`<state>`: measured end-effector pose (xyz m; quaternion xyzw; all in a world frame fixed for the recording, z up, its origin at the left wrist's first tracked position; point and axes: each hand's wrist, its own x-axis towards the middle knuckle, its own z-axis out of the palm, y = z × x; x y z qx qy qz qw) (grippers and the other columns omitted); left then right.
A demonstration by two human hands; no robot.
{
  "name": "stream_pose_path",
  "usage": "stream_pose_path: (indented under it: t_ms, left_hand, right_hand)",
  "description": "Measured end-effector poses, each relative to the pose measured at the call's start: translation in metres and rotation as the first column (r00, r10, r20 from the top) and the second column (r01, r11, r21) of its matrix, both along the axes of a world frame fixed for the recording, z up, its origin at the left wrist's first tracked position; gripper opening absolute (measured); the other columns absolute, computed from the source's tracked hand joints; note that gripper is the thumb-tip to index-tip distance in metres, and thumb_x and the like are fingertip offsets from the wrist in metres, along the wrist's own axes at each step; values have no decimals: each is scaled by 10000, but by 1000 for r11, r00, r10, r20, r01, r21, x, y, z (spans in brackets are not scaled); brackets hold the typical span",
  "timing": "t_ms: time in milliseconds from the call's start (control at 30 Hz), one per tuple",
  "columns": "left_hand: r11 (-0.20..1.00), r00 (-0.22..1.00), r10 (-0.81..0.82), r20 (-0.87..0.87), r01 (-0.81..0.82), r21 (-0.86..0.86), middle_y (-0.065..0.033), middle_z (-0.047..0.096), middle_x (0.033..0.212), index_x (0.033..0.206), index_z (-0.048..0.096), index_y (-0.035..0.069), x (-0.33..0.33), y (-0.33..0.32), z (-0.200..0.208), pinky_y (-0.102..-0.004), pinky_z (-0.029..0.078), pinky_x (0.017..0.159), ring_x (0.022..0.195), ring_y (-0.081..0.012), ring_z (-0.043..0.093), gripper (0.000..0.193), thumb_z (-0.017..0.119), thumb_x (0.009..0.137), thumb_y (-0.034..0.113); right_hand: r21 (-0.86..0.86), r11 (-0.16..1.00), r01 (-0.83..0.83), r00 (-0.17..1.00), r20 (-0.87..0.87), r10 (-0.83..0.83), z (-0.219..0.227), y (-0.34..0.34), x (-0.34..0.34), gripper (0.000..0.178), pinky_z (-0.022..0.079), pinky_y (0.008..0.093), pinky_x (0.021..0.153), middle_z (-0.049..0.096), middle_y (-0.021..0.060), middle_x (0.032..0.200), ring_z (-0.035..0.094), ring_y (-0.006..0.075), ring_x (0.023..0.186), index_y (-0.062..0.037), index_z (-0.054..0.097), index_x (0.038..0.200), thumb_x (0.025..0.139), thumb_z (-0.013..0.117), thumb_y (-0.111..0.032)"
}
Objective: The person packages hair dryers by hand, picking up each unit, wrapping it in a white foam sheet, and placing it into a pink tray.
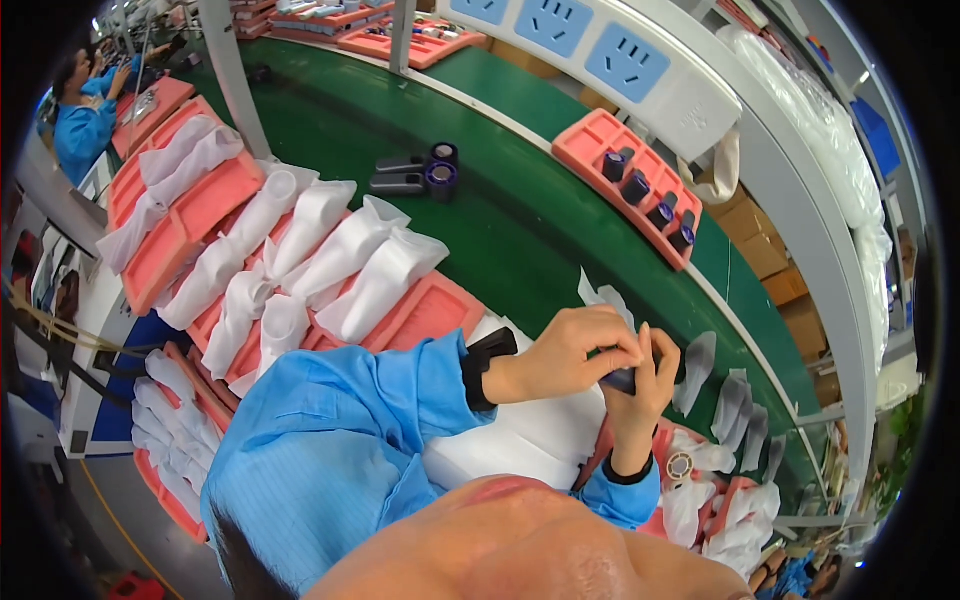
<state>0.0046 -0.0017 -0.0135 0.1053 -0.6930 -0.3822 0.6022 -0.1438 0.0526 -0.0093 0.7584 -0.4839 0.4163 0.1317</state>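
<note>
My left hand [572,350] and my right hand [645,392] meet over the green bench. Between them is a small dark part [621,380], mostly covered by the fingers. My right hand grips it from beside and below, while the left fingertips are pinched together at its top. A whitish translucent foam sleeve [607,297] sticks up behind the left fingers; whether it is wrapped round the part cannot be made out. Beyond, two dark grey handheld devices [405,183] with round purple-rimmed heads lie on the bench.
Pink trays [440,310] hold several white-wrapped items [385,285] on the left. Loose foam sleeves [735,408] lie on the right. Another pink tray [590,140] carries several dark purple parts [635,186]. A white socket strip [690,100] hangs above. A co-worker [85,125] sits far left.
</note>
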Motion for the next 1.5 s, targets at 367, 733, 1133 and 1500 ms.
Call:
stream_pose_path:
  t_ms: [367, 733, 1133, 1500]
  left_hand:
    - [991, 997, 77, -21, -79, -107, -96, 625, 831, 977, 678, 40, 2, 16, 5, -303, 496, 564, 697, -249, 610, 278, 629, 722, -58]
    - [957, 973, 189, 133, -152, -247, -125, 575, 1091, 1042, 661, 90, -13, 33, -5, -320, 528, 661, 807, -249, 615, 354, 617, 710, -25]
    - [935, 936, -341, 91, 329, 130, -85, 504, 1167, 1103, 606, 106, 17, -37, 0, -334, 471, 844, 1026, -227, 555, 428, 769, 708, 127]
    - [979, 985, 168, 31, -170, 109, -121, 446, 1248, 1084, 580, 71, 2, -14, -9, -339, 422, 912, 1137, -254, 470, 470, 801, 672, 120]
  right_hand:
    - [-3, 999, 33, 999, -8, -33, -1, 4, 3, 700, 496, 346, 770, 516, 179, 1099, 572, 318, 942, -6, 560, 1237, 568, 756, 59]
    - [1, 966, 258, 935, 252, -249, -12, 0, -17, 653, 483, 332, 807, 509, 130, 1104, 552, 246, 1001, 2, 474, 1228, 643, 764, -15]
    - [187, 965, -184, 917, 387, 100, -8, -13, 7, 594, 514, 331, 764, 548, 109, 1103, 572, 211, 995, -13, 464, 1207, 691, 751, -79]
    - [245, 956, 160, 949, 230, -218, -34, -12, -3, 337, 489, 391, 616, 609, 179, 820, 614, 393, 730, 3, 529, 1018, 715, 674, -12]
